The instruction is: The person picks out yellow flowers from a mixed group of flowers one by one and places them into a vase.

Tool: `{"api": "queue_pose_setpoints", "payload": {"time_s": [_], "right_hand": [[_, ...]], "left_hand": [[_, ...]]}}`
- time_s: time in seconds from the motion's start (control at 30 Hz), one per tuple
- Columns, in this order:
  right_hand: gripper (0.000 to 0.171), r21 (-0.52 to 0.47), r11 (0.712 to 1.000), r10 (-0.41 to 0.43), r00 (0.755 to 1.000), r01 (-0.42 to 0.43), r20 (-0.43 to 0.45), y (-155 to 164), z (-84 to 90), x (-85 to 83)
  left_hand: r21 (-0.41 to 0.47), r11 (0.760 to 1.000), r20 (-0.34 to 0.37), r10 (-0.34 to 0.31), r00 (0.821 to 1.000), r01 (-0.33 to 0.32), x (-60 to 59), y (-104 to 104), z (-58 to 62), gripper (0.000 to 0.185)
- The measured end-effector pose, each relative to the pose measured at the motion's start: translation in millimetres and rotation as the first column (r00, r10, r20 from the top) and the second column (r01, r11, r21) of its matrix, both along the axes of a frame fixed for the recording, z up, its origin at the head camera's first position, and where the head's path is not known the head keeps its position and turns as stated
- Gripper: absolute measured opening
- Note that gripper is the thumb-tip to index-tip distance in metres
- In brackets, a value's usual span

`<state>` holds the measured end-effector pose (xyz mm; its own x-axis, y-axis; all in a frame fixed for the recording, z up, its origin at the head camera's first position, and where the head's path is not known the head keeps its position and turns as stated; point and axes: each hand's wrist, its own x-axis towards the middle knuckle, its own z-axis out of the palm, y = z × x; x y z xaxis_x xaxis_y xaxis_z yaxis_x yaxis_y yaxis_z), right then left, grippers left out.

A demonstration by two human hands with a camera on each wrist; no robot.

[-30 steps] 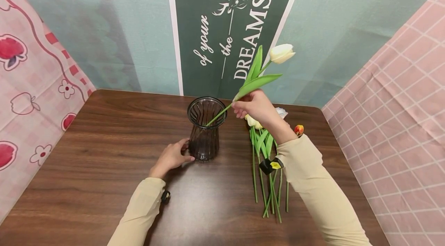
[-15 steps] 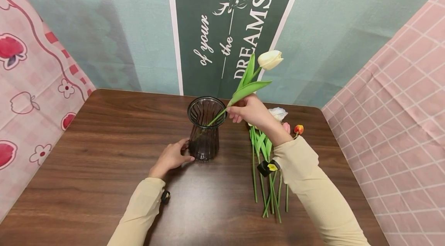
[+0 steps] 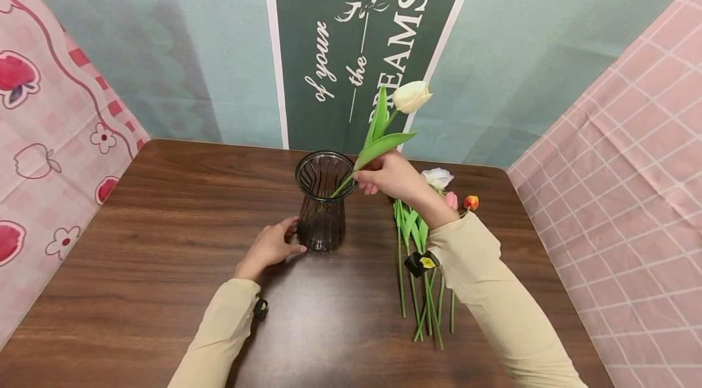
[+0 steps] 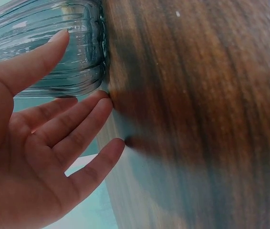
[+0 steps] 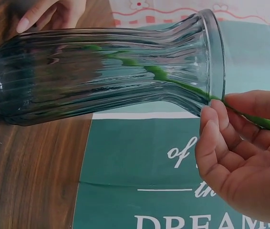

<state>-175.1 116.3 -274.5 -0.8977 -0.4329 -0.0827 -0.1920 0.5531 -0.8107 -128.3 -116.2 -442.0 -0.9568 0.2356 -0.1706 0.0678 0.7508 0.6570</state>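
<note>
A ribbed, dark see-through glass vase [image 3: 322,226] stands upright on the wooden table. My right hand [image 3: 393,178], at the right of its rim, pinches the green stem of a white tulip [image 3: 411,97] between thumb and fingers. The tulip leans up to the right with its leaves above the hand. Through the glass in the right wrist view, the lower stem [image 5: 156,72] slants down inside the vase. Low on the vase's left side, my left hand [image 3: 270,246] rests with thumb and fingers spread. In the left wrist view its fingers [image 4: 85,121] look mostly straight beside the glass.
Several flowers with green stems [image 3: 429,303] lie on the table [image 3: 164,254] under and beside the right forearm. Among them are a white bloom [image 3: 437,178], a pink one [image 3: 451,200] and an orange-red one [image 3: 471,203]. A printed cloth [image 3: 230,53] hangs behind the table.
My right hand has moved left and slightly down to the vase rim. The tulip has shifted left with it, its stem reaching deeper into the vase. The left hand has stayed put.
</note>
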Motion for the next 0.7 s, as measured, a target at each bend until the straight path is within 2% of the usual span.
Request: {"api": "queue_pose_setpoints", "payload": {"time_s": [0.23, 0.5, 0.7], "right_hand": [[0.015, 0.037, 0.999, -0.008, 1.000, 0.008, 0.013, -0.7, 1.4, 0.6], [0.014, 0.023, 1.000, -0.016, 1.000, 0.016, -0.005, -0.4, -1.3, -0.9], [0.019, -0.053, 0.999, 0.008, 1.000, -0.009, -0.030, -1.3, -2.1, -1.1]], "left_hand": [[0.000, 1.000, -0.017, -0.004, 1.000, 0.004, -0.7, -0.3, -0.5, 0.068], [0.010, 1.000, -0.036, -0.004, 0.999, 0.005, -0.8, -1.0, -0.4, 0.068], [0.010, 1.000, -0.032, -0.003, 0.999, 0.003, -0.3, -1.2, -0.6, 0.069]]}}
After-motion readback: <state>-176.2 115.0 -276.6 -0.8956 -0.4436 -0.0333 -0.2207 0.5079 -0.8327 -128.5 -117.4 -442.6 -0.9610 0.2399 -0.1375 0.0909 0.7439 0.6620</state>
